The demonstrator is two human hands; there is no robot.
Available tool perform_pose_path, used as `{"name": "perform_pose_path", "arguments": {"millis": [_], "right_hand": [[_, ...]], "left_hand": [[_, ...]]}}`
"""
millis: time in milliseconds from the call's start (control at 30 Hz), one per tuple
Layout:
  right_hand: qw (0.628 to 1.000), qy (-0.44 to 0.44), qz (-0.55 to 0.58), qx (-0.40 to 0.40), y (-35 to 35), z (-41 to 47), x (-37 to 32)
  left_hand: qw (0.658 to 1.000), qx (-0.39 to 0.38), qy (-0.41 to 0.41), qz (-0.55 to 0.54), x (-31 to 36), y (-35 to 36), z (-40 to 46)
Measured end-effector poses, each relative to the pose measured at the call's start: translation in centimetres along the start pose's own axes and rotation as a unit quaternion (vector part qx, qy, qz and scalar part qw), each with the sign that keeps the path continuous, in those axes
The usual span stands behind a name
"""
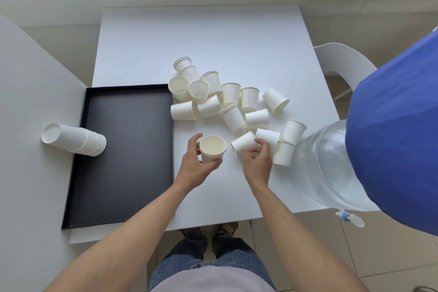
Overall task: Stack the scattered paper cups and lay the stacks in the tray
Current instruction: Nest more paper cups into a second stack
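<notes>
My left hand [193,168] wraps an upright white paper cup [212,150] at frame centre, above the square white table [213,35]. My right hand [257,161] closes its fingers on a tipped white paper cup [243,143] beside the scattered pile [227,102]. The flat black rectangular tray [128,149] at left carries a lying stack [75,138]. Pale tiled floor [391,256] surrounds us.

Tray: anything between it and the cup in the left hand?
Nothing visible. The left hand holds a cup upright just right of the tray, with only bare table between. One finished stack already lies across the tray's left rim; the rest of its floor is bare.
</notes>
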State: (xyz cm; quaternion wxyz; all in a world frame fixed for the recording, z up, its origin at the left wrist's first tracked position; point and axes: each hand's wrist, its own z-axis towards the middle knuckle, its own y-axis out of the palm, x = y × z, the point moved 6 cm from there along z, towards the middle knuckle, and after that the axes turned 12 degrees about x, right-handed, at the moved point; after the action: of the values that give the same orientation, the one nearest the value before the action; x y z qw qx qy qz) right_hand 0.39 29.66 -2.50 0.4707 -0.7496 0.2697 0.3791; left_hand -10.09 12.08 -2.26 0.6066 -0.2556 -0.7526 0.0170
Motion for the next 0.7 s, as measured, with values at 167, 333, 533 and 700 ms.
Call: {"name": "perform_pose_path", "arguments": {"millis": [167, 333, 533, 700], "right_hand": [[0.985, 0.071, -0.151, -0.044, 0.9, 2.8, 1.5], [0.994, 0.04, -0.086, -0.061, 1.5, 2.8, 1.3], [0.98, -0.191, 0.016, -0.048, 0.3, -0.9, -2.2], [0.944, -0.301, -0.051, -0.128, 1.5, -2.6, -2.4]], "left_hand": [[1.0, -0.009, -0.003, 0.019, -0.7, -0.5, 0.2], [0.999, -0.025, -0.004, 0.043, -1.4, -0.4, 0.2], [0.998, -0.031, -0.016, 0.053, -1.8, -0.2, 0.6], [0.997, -0.05, 0.013, 0.062, -0.5, 1.0, 1.2]]}}
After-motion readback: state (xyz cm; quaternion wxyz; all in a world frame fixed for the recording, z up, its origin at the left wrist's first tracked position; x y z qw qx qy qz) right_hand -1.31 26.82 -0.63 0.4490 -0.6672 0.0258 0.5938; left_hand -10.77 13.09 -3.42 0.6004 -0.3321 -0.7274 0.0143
